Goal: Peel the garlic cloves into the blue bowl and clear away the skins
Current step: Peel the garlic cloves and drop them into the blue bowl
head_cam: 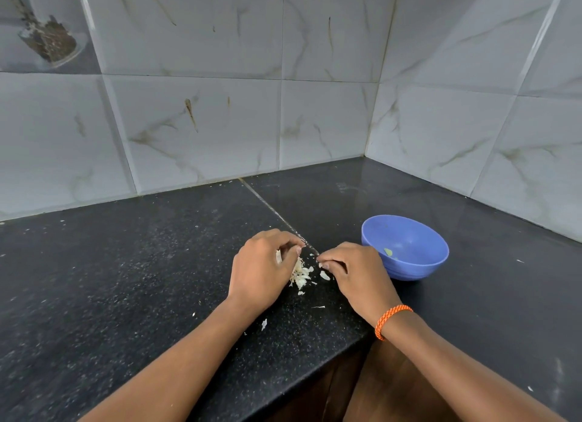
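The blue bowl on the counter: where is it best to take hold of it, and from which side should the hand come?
Grip the blue bowl at its near rim, coming from above with the right hand, which is right beside it. The bowl stands upright and open, with a thin free rim all round, so the thumb can go inside and the fingers outside. Its rounded wall would probably slip in a side grasp.

Counter (126,279): dark speckled stone, polished, glossy near the corner. Wall tiles (201,122): glazed ceramic w/ marble veining, shiny. Bowl (409,264): blue plastic, smooth, matt-ish. Garlic skins (301,275): thin, papery, dry. Wristband (390,320): orange braided cord. Cabinet front (318,396): dark wood.
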Demonstrator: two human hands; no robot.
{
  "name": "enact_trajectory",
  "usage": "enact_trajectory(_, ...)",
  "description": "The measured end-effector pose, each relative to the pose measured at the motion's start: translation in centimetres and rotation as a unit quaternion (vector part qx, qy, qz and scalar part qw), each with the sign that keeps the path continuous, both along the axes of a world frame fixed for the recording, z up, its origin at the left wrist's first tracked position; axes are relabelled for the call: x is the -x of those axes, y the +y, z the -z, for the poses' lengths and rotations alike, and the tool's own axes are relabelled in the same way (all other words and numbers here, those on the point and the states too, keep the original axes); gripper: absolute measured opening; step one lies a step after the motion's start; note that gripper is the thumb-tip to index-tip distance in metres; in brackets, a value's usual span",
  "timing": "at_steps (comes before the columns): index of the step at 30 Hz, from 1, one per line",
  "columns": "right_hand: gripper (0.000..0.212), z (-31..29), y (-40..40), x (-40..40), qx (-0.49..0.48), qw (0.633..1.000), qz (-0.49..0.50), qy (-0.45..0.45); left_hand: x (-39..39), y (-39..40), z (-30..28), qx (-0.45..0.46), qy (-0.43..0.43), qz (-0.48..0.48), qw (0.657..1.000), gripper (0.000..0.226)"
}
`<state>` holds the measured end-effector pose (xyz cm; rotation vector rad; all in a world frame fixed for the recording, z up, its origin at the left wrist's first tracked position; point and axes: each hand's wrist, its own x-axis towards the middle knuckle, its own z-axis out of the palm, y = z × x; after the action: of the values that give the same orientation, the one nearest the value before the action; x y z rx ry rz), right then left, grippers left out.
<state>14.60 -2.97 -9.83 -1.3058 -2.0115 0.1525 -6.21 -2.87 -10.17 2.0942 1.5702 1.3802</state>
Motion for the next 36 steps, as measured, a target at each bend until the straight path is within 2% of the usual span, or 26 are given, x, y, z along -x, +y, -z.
enact_trajectory(4, 0.018, -2.2, 0.4, 0.3, -0.024, 0.992, -0.028, -0.119, 0.1, -0.2, -0.1, 0.011, 0.002, 0.002, 1.0, 0.019)
enact_trajectory(8, 0.02, -3.4, 1.0, 0.1, -0.123, 0.981, -0.001, -0.153, 0.1, -0.1, -0.2, 0.02, 0.002, -0.004, 1.0, 0.019)
enact_trajectory(12, 0.02, -0.9, 0.7, 1.1, -0.042, 0.966, -0.031, -0.252, 0.1, 0.0, -0.1, 0.028, -0.004, -0.003, 1.0, 0.02)
enact_trajectory(17, 0.022, -3.4, 1.6, 0.2, -0.139, 0.975, 0.009, -0.171, 0.0, 0.1, -0.1, 0.025, 0.005, -0.004, 1.0, 0.019)
enact_trajectory(20, 0.027, -1.1, 0.3, 1.3, -0.127, 0.951, -0.039, -0.279, 0.0, 0.1, 0.0, 0.018, 0.004, -0.005, 1.0, 0.021)
enact_trajectory(21, 0.024, -0.4, 0.2, 1.3, -0.109, 0.95, -0.057, -0.286, 0.0, 0.1, 0.1, 0.016, 0.002, 0.0, 1.0, 0.023)
enact_trajectory(23, 0.02, -0.5, 1.4, 0.3, -0.092, 0.968, -0.029, -0.231, 0.0, 0.1, 0.1, 0.015, 0.007, 0.009, 1.0, 0.025)
enact_trajectory(26, 0.021, -1.6, 1.4, -0.2, -0.079, 0.997, 0.003, -0.027, -0.1, 0.2, 0.0, 0.023, 0.005, 0.021, 1.0, 0.02)
enact_trajectory(28, 0.019, -1.6, 0.5, 0.3, -0.074, 0.996, -0.014, 0.054, -0.3, 0.1, 0.0, 0.029, -0.01, 0.037, 0.999, 0.016)
enact_trajectory(32, 0.024, -1.0, -0.2, 0.7, -0.058, 0.991, -0.033, 0.113, -0.5, 0.2, 0.1, 0.016, -0.011, 0.041, 0.999, 0.017)
enact_trajectory(36, 0.029, -1.2, -0.3, 1.2, -0.029, 0.99, -0.04, 0.133, -0.4, 0.4, 0.3, -0.003, -0.011, 0.032, 0.999, 0.012)
